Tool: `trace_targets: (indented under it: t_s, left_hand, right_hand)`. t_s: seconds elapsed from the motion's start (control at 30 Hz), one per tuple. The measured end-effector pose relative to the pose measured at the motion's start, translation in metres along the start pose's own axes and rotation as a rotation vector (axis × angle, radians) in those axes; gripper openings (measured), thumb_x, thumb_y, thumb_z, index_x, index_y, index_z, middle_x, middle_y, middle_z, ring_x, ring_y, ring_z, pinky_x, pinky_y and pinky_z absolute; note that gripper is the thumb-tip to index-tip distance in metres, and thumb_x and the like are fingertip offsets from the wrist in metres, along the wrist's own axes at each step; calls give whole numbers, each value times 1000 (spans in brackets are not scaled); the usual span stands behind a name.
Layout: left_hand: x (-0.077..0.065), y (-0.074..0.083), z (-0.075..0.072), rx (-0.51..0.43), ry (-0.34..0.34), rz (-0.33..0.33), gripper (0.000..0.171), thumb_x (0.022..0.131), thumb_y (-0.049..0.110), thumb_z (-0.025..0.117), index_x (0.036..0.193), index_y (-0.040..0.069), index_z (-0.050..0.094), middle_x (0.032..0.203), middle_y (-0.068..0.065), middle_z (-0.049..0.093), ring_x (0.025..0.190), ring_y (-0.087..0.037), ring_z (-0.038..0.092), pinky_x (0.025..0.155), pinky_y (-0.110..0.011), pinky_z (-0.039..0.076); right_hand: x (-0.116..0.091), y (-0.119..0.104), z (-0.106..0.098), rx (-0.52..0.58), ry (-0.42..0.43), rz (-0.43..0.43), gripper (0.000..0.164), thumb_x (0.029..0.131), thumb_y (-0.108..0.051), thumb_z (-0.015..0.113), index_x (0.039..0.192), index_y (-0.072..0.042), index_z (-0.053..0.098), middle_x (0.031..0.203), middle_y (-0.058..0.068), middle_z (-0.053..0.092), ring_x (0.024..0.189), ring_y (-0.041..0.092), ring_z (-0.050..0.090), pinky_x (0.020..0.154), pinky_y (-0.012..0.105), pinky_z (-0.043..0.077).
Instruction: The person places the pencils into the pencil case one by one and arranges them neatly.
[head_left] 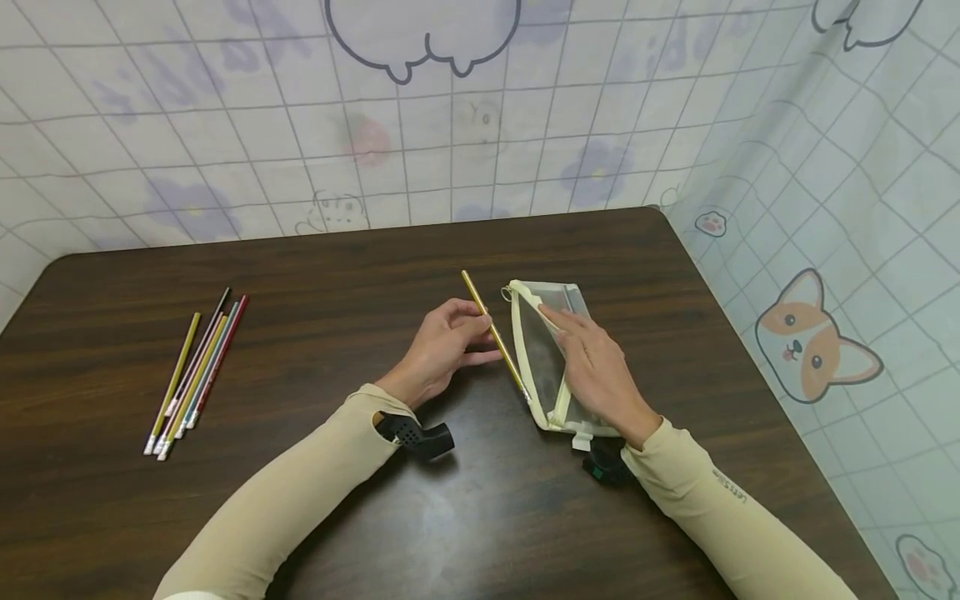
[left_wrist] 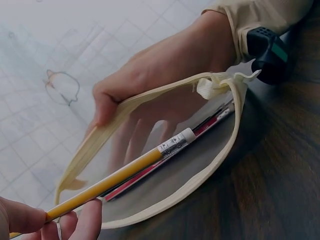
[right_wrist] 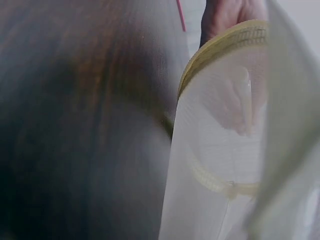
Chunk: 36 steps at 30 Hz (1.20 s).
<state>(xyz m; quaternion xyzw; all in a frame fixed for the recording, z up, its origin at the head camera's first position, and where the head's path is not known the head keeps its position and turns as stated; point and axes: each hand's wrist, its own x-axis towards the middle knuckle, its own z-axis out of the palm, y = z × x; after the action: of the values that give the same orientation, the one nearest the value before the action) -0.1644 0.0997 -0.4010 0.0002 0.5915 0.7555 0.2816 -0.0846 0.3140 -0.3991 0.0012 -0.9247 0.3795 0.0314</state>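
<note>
My left hand point(head_left: 444, 346) pinches a yellow pencil point(head_left: 480, 296) between thumb and fingers. The pencil slants with its white eraser point(left_wrist: 188, 135) end down, overlapping the mouth of a translucent mesh pencil case point(head_left: 525, 367) with cream zip edging. Inside the case lie a red pencil point(left_wrist: 127, 189) and a dark one beside it. My right hand point(head_left: 600, 367) grips the case's right rim, one digit bent over the edging and the other fingers showing through the mesh behind it. The case's mouth gapes between the hands. Up close in the right wrist view, the mesh wall point(right_wrist: 210, 210) partly covers the left hand.
Several pencils point(head_left: 197, 367) lie in a loose bundle on the left of the dark wooden table point(head_left: 337, 275), eraser ends toward me. A patterned grid cloth point(head_left: 450, 158) hangs behind the table and along its right side. A white tag point(head_left: 582, 442) sticks out from the case's near end.
</note>
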Motion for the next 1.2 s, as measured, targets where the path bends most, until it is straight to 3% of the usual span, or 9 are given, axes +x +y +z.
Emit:
trace_targets:
  t_s: [0.27, 0.7, 1.03, 1.2]
  left_hand:
    - [4, -5, 14, 34, -40, -33, 24, 104, 4, 57, 126, 1, 47, 113, -13, 60, 91, -19, 65, 89, -40, 67]
    - [8, -12, 32, 75, -86, -87, 26, 102, 3, 60, 126, -3, 51, 91, -8, 63, 81, -17, 67, 83, -37, 68]
    - [11, -12, 41, 93, -126, -120, 20, 102, 3, 60, 120, -4, 54, 93, -9, 62, 83, -16, 67, 86, -36, 67]
    - [11, -13, 42, 124, -143, -117, 24, 103, 4, 59, 125, -7, 57, 98, -10, 63, 83, -15, 68, 87, -35, 67]
  right_hand:
    - [1, 0, -1, -11, -4, -7, 47, 111, -27, 29, 154, -32, 49, 163, 15, 44, 153, 39, 39, 124, 69, 31]
    - [1, -3, -4, -23, -12, 3, 47, 111, -28, 29, 154, -31, 49, 163, 14, 44, 153, 39, 39, 124, 69, 31]
    - [0, -3, -5, -22, -16, -3, 48, 112, -29, 28, 155, -30, 47, 164, 14, 43, 153, 38, 39, 124, 69, 30]
    - [0, -3, -6, -19, -11, -4, 47, 112, -29, 29, 154, -31, 49, 164, 13, 44, 153, 37, 40, 123, 69, 31]
